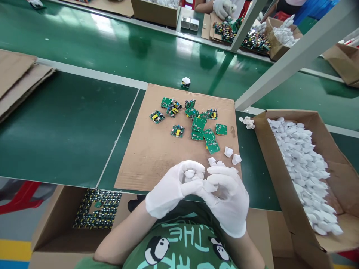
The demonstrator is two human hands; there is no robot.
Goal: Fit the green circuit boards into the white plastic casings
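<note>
My left hand (175, 188), in a white glove, is closed with its fingertips pinching a small white folded piece (209, 186). My right hand (228, 200), gloved the same way, meets it from the other side, its thumb and fingers closed on that piece too. Another bit of white (190, 174) shows inside the curl of my left fingers. Just beyond the hands, more white folded pieces (236, 159) lie on the cardboard sheet (140, 160). Several small green circuit boards (199, 124) are scattered farther up it, some with components facing up.
A carton (260, 149) of white pieces stands at right, beside small translucent discs (248, 122). One board with a white cap (185, 82) sits on the green belt (117, 48). A grey post (291, 56) slants at right. Below left, a box holds boards (109, 203). A co-worker's gloved hand (223, 8) is across.
</note>
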